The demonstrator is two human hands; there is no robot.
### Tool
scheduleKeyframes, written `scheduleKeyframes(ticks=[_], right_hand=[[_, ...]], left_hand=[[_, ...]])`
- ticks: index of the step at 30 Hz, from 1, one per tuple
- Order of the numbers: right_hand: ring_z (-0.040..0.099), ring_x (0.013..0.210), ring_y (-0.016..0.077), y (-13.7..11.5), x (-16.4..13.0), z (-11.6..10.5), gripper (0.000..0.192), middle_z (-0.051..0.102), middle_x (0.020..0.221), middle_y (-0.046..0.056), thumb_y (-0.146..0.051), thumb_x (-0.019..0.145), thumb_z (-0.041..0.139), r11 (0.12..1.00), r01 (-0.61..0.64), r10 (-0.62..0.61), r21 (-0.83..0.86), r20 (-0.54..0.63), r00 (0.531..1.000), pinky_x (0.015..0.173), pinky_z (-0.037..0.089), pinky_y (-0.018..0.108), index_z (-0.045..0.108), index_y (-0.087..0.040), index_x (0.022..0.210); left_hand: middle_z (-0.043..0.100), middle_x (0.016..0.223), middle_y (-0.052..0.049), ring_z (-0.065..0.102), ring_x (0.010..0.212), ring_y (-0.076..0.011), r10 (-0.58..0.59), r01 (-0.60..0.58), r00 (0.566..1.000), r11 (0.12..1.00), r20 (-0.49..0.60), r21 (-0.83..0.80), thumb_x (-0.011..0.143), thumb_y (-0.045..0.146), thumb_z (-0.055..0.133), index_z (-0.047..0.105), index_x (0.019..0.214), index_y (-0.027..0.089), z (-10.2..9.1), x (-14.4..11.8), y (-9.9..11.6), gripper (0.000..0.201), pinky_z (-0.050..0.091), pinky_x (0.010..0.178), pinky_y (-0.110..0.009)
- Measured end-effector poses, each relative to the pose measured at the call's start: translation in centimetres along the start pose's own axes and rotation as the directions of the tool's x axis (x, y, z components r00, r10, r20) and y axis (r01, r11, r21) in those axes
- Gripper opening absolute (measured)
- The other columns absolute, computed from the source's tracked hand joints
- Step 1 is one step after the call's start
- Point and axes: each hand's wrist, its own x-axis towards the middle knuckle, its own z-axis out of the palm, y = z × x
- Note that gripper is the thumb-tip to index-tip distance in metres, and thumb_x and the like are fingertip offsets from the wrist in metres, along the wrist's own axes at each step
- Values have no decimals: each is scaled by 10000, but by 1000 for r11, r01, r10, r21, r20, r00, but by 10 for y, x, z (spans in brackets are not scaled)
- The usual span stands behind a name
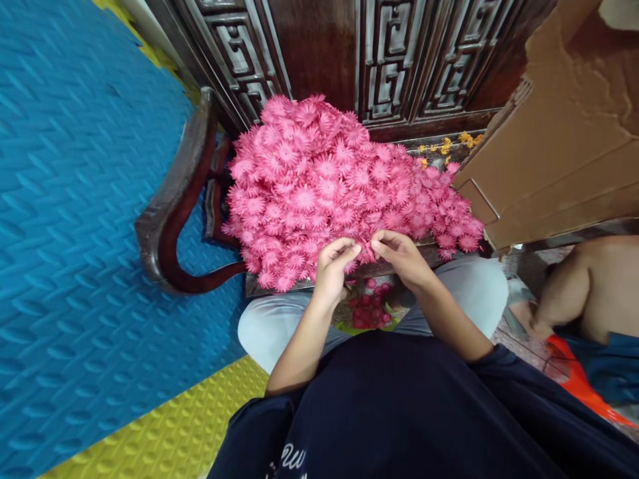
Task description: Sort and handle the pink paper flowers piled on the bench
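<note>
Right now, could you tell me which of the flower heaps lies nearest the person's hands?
The big pink pile on the wooden seat; both hands touch its front edge. The few yellow flowers lie far behind, by the cardboard box.

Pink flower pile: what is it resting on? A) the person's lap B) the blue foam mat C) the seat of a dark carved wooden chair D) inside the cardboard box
C. The pink flower pile lies heaped on the seat of the dark wooden chair, between its curved armrest and carved back. Both the left hand and right hand touch the pile's near edge.
</note>
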Motion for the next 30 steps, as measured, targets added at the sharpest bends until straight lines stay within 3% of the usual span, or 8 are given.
scheduleKeyframes(ticks=[7,11,17,25,30], right_hand=[[419,631,94,-2,-2,1,318,470,670,-22,-488,751,642,996,63,-63,-62,2,998,617,370,238,549,-185,728],[457,689,107,-2,-4,-3,287,499,722,-4,-460,786,616,979,127,-121,-159,45,992,677,385,258,553,-181,753],[455,678,106,0,-5,-3,314,482,715,-13,-501,796,583,987,106,-111,-119,-37,993,673,404,252,496,-199,775],[395,593,84,-2,-4,-2,328,428,651,-41,-495,764,624,997,75,-76,-21,-63,995,598,371,230,474,-205,745],[449,656,95,-3,-6,0,309,489,698,-22,-475,755,642,996,86,-87,-19,-59,994,652,394,237,498,-202,744]], left_hand=[[667,753,-3,577,711,-113,176,-184,982,969,61,162,723,355,687,675,759,187,3,-8,8,172,461,718,-235],[644,688,1,555,658,-111,120,-127,992,975,45,185,681,323,718,665,708,172,3,-6,10,162,450,677,-235],[613,637,16,555,628,-109,16,-20,999,988,27,151,687,339,678,654,661,170,2,0,4,172,434,646,-230],[594,580,21,534,594,-96,89,-94,995,978,38,184,697,304,684,651,626,166,3,-3,4,158,430,624,-220],[663,659,3,553,612,-100,111,-116,993,971,38,208,674,305,725,697,680,173,2,-3,5,135,448,642,-230]])
